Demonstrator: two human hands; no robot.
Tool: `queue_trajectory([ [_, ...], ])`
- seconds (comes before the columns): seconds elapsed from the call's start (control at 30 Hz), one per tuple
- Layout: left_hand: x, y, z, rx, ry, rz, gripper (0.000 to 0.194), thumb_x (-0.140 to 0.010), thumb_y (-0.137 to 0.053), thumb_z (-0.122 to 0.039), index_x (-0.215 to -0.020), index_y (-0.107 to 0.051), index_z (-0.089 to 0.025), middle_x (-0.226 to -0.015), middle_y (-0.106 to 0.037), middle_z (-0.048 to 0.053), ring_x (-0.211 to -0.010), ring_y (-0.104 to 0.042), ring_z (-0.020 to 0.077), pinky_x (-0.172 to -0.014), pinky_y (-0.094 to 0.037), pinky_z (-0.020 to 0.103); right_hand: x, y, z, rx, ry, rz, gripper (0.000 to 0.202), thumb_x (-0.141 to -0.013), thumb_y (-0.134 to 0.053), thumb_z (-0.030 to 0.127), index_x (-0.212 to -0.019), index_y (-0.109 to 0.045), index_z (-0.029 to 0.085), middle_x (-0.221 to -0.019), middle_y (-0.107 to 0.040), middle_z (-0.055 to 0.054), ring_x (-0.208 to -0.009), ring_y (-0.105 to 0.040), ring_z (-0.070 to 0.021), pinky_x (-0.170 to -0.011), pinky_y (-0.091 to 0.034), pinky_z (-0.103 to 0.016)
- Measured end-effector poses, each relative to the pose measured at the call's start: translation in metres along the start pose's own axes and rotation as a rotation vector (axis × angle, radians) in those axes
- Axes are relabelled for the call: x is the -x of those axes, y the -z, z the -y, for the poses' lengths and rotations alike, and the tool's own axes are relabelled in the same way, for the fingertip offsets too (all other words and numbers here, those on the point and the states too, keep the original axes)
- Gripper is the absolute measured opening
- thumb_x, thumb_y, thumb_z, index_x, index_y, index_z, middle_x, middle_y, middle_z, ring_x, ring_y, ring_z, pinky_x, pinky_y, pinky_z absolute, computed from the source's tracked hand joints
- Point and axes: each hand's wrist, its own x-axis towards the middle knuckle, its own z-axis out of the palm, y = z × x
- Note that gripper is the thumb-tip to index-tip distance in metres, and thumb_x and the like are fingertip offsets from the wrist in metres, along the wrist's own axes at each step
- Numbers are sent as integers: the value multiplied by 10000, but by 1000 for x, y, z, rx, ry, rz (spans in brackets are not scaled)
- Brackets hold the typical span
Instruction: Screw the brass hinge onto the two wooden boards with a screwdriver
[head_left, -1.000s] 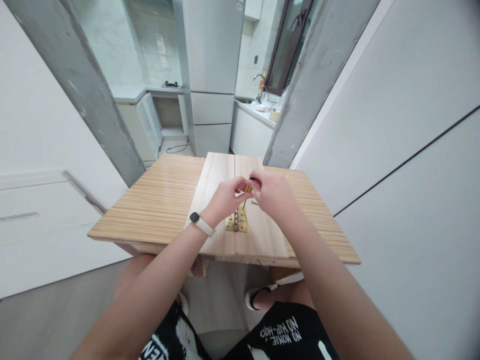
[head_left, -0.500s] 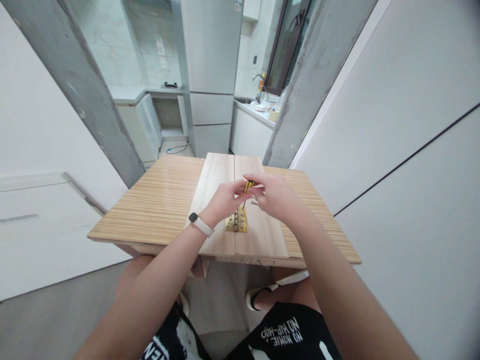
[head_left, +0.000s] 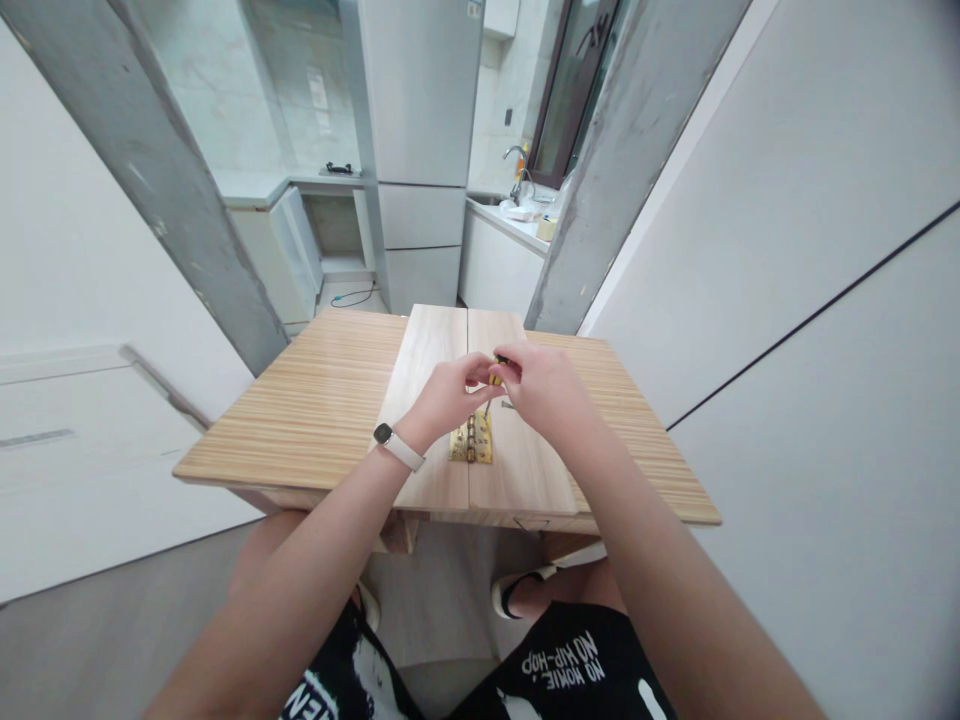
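A golden hinge [head_left: 471, 440] lies across the seam between two pale boards [head_left: 431, 350]. Above it a screwdriver [head_left: 495, 378] with a yellow and black handle points down, its shaft reaching the hinge's right leaf. My right hand [head_left: 536, 385] is closed around the top of the handle. The fingers of my left hand [head_left: 450, 395] are closed on its lower part, from the left. Beside my right hand a small screw [head_left: 508, 405] lies on the right board. Whether the tip sits in a screw is too small to tell.
The boards rest on a striped wooden table [head_left: 315, 400]. Beyond stand a silver fridge [head_left: 424, 100] and a counter with a tap [head_left: 516, 170]. White panels rise on both sides. My legs are below the table's near edge.
My right hand has turned and its fingers have folded in around the top of the screwdriver handle. My left hand stays nearly in place.
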Motion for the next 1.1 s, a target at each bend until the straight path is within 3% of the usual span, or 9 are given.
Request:
queue_trajectory([
  [0.1,0,0,3,123,-34,104,336,-922,-660,-217,-1258,-661,-200,-1223,-763,95,-1135,-729,230,-971,-585,370,0,2,-5,-64,61,46,221,-951,-554,139,-987,-765,196,-987,-788,-76,-891,-691,-216,-762,-423,-317],
  [0.2,1,-2,6,152,-45,127,376,-935,-632,-188,-1311,-647,-190,-1249,-764,102,-1156,-732,246,-990,-590,388,1,4,-9,-100,60,63,279,-938,-546,115,-1059,-781,208,-1023,-803,-76,-926,-715,-233,-795,-462,-327],
  [0.3,1,-4,6,108,-30,77,284,-919,-665,-200,-1200,-704,-183,-1149,-795,84,-1064,-757,239,-937,-603,370,3,7,-9,-146,41,89,327,-936,-548,101,-1138,-776,220,-1088,-805,-74,-969,-727,-236,-843,-497,-336],
  [0.4,2,-5,3,27,-22,13,123,-916,-677,-238,-1005,-739,-179,-991,-803,54,-934,-756,205,-845,-599,319,5,8,-7,-169,14,59,308,-941,-644,189,-1233,-738,209,-1182,-782,-93,-990,-723,-237,-876,-514,-344],
  [0.57,3,-9,1,-99,0,-94,113,-888,-722,-287,-863,-712,-178,-843,-769,25,-798,-716,173,-769,-567,296,6,5,0,13,-96,-61,238,-964,-678,389,-1079,-746,191,-954,-766,-96,-832,-682,-238,-757,-459,-348],
  [0.73,2,-11,5,-102,12,-119,127,-831,-784,-263,-895,-706,-185,-874,-783,35,-827,-741,190,-798,-583,324,5,0,1,61,-45,-71,158,-992,-581,239,-926,-720,202,-892,-742,-79,-823,-652,-222,-719,-390,-337],
  [0.83,0,-8,6,-84,23,-68,195,-814,-798,-230,-994,-730,-198,-919,-795,39,-879,-757,201,-832,-592,338,3,0,-5,6,16,-53,180,-991,-553,193,-932,-723,197,-945,-746,-80,-845,-652,-213,-727,-396,-329],
  [1.0,-3,-2,8,92,-41,112,339,-900,-681,-175,-1237,-699,-208,-1202,-772,94,-1079,-751,230,-981,-600,396,3,3,-11,-119,69,-3,275,-948,-515,95,-1014,-758,205,-1026,-772,-72,-965,-682,-223,-836,-456,-326],
  [1.1,-2,-1,7,160,-39,163,341,-926,-618,-143,-1256,-690,-191,-1203,-774,99,-1115,-749,241,-1018,-595,409,5,5,-11,-160,63,16,338,-921,-485,49,-1023,-765,208,-1023,-782,-65,-981,-693,-228,-862,-475,-338],
])
